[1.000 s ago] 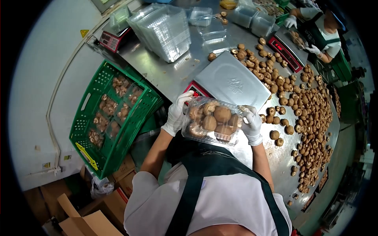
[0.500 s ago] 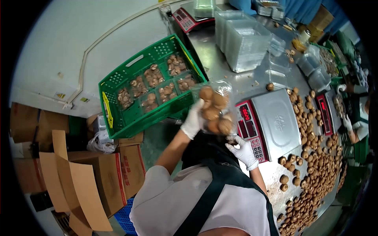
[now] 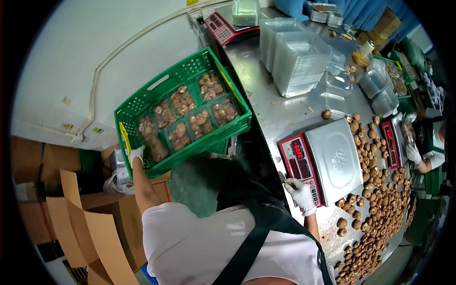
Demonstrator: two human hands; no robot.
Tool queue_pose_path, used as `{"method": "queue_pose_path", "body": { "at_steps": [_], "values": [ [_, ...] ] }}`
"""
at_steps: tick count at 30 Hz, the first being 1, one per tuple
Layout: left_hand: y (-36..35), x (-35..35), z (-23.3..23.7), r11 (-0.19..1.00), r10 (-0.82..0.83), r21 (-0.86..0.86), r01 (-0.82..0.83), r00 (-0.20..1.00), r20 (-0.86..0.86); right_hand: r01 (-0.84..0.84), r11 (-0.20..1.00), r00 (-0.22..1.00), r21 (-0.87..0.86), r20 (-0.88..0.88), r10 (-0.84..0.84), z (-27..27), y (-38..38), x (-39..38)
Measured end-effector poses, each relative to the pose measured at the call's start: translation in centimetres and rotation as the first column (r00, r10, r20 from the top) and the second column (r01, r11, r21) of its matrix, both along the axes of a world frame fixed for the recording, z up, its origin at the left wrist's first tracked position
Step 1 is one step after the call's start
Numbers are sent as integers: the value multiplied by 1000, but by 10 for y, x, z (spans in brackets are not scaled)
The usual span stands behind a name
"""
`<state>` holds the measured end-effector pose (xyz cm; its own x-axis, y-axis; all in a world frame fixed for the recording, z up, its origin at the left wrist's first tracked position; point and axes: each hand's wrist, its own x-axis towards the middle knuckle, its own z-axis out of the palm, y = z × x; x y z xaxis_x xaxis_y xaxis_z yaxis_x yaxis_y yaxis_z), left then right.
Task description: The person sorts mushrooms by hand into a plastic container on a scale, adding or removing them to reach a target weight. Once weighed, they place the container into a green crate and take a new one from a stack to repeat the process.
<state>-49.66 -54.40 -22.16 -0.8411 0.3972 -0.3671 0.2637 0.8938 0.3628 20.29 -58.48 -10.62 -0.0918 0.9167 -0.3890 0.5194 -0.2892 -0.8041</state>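
Observation:
My left hand [image 3: 136, 154], in a white glove, is at the near left end of a green crate [image 3: 190, 151]. It grips the edge of a clear plastic tray of mushrooms [image 3: 156, 149], which is blurred and low in the crate's near left corner; part of the fingers is hidden. Several similar trays, such as one packed with brown mushrooms [image 3: 200, 122], lie in rows in the crate. My right hand [image 3: 301, 194], gloved too, is closed beside the keypad of a red scale [image 3: 299, 159]. Something small and brown shows at its fingertips, too little to name.
Loose mushrooms [image 3: 380, 213] cover the right of the steel table [image 3: 266, 102]. Stacked clear trays [image 3: 297, 61] stand at the back, near a second scale [image 3: 221, 29]. Cardboard boxes [image 3: 102, 237] are at lower left. A co-worker's gloved hand [image 3: 413, 153] is at another scale [image 3: 390, 142].
My left hand has carried the mushroom tray from in front of me leftward into the crate's near left corner. My right hand has shifted slightly right and down, staying by the scale.

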Motion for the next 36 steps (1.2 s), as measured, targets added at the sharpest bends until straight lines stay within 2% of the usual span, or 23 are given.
{"method": "queue_pose_path", "body": {
  "at_steps": [1, 2, 4, 5, 6, 8, 9, 10, 12, 14, 16, 17, 18, 20, 22, 24, 25, 27, 28, 29, 30, 33, 36],
  "values": [
    [11, 24, 11, 997, 24, -70, -29, 997, -80, 6, 1000, 1000, 7, 15, -6, 4, 1, -2],
    [25, 44, 9, 999, -10, -47, 1, 980, -197, 35, 999, 999, -14, -7, -35, -1, 0, -2],
    [69, 84, 13, 970, -244, -55, 238, 947, -210, 15, 989, 1000, 149, -13, -14, -13, -5, 0],
    [97, 111, 12, 936, -347, -43, 350, 891, -294, -14, 989, 999, 144, 43, 8, -15, -7, 2],
    [125, 138, 8, 878, -428, 55, 475, 832, -351, -28, 989, 997, 147, 72, 18, -17, -8, 4],
    [186, 205, 19, 636, -594, 254, 729, 672, -443, -21, 995, 994, 93, 108, 11, -15, -10, 4],
    [210, 249, 37, 486, -638, 399, 778, 627, -447, -2, 998, 992, 64, 128, -6, -6, -10, 3],
    [232, 296, 64, 321, -677, 527, 787, 579, -454, 16, 993, 994, 119, 106, -29, -4, -12, 5],
    [258, 384, 128, 19, -734, 629, 777, 438, -519, 57, 984, 992, 168, 100, -75, 3, -18, 7],
    [287, 447, 172, -276, -677, 620, 735, 309, -668, 96, 984, 983, 150, 143, -118, 5, -27, 12],
    [310, 494, 206, -365, -652, 544, 755, 210, -729, 143, 965, 965, 221, 185, -186, 2, -40, 15],
    [324, 510, 213, -380, -664, 463, 800, 112, -739, 194, 961, 956, 195, 184, -230, 5, -47, 17],
    [334, 524, 219, -349, -749, 468, 812, 59, -660, 241, 956, 945, 170, 182, -270, 9, -54, 18],
    [354, 543, 227, -211, -834, 200, 957, -70, -548, 333, 934, 925, 133, 146, -351, 8, -71, 22],
    [373, 552, 234, -290, -858, 79, 954, -222, -463, 445, 883, 883, 149, 91, -461, 7, -89, 26],
    [359, 560, 241, -281, -760, 149, 948, -125, -638, 502, 850, 851, 162, 81, -518, 0, -107, 28],
    [355, 570, 242, -293, -752, 138, 946, -139, -644, 566, 819, 817, 90, 68, -572, -3, -115, 29],
    [346, 592, 239, -562, -477, 196, 804, -121, -871, 644, 765, 764, -7, 71, -642, -18, -129, 30],
    [334, 608, 241, -599, -479, 124, 791, -229, -847, 657, 754, 753, -7, 61, -655, -16, -131, 29],
    [328, 625, 231, -682, -538, 190, 707, -309, -784, 633, 774, 770, -15, 108, -629, -11, -134, 29],
    [331, 661, 190, -728, -552, 170, 664, -422, -719, 638, 769, 763, -23, 152, -628, -8, -139, 27],
    [334, 712, 135, -667, -647, 68, 742, -531, -547, 698, 711, 715, -90, 144, -684, 0, -147, 25],
    [352, 747, 75, -664, -662, -75, 744, -632, -403, 760, 648, 648, -39, 122, -752, 1, -163, 21]
  ]
}}
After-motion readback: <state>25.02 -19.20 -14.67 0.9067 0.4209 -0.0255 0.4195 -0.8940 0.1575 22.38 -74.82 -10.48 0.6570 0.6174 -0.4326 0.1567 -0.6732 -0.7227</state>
